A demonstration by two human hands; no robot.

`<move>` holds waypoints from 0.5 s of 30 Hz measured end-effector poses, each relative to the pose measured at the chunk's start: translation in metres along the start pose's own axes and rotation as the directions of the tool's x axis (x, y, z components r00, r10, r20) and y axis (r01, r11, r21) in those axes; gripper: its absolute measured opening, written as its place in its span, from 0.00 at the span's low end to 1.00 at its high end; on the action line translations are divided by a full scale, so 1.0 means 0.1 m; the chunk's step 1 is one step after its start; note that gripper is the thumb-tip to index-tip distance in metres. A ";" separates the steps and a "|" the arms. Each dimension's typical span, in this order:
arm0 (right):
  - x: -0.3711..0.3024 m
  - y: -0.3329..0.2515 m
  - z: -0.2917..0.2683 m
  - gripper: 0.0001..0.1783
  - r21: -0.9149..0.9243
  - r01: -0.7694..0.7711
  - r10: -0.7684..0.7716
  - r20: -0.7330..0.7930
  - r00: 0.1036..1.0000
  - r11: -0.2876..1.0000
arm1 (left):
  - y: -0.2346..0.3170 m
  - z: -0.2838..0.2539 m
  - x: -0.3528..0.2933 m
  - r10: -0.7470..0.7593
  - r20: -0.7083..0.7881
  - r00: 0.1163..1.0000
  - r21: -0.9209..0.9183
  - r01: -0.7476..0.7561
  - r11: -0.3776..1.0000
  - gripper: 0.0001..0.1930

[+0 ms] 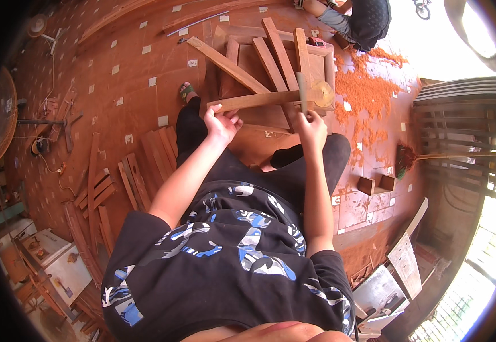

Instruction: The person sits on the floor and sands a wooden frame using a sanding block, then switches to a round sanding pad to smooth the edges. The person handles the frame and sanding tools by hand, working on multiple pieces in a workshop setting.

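Observation:
My left hand (223, 125) is closed on the left end of a wooden bar (259, 100), thumb along its top and fingers curled below. The bar lies across several other wooden strips, its far end beside a round yellowish piece (323, 94). My right hand (313, 131) is closed round the lower end of a flat, greyish, blade-like tool (301, 88). The tool stands across the bar near its right end; its exact kind is hard to make out. Below them lies a framed wooden panel (234, 54), with loose strips (225, 64) fanned out over it.
Orange sawdust (365, 85) covers the floor at right. A broom (407, 159) and a slatted rack (459, 125) stand farther right. Wooden boards (159, 151) lie at left near a fan (0, 117). Another person (368, 25) crouches at the far right.

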State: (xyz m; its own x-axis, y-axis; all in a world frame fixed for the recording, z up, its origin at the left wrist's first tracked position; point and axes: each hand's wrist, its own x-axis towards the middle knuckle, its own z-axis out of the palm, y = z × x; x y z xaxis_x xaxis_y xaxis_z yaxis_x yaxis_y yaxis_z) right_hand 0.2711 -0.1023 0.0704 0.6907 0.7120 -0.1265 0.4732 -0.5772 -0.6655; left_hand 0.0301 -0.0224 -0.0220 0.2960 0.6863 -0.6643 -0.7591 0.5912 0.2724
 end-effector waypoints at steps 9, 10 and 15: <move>-0.19 -0.09 0.25 0.24 -0.195 0.203 -0.167 0.187 0.968 0.960 | -0.02 0.07 -0.04 0.023 -0.005 1.000 0.011 -0.023 1.000 0.22; -0.27 -0.16 0.29 0.23 -0.175 0.255 -0.207 0.250 0.946 0.951 | -0.02 0.07 -0.04 0.018 -0.013 1.000 0.009 -0.018 1.000 0.21; -0.48 -0.42 0.34 0.23 -0.068 0.245 -0.179 0.504 0.845 0.967 | -0.02 0.06 -0.02 -0.019 -0.024 1.000 -0.028 0.018 0.999 0.20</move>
State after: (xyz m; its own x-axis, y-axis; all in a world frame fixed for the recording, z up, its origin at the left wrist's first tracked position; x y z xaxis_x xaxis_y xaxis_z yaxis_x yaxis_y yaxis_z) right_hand 0.2000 -0.0985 0.0795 0.2236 0.9065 -0.3582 0.6643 -0.4107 -0.6245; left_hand 0.0346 -0.0222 -0.0172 0.2960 0.6648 -0.6859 -0.7698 0.5912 0.2407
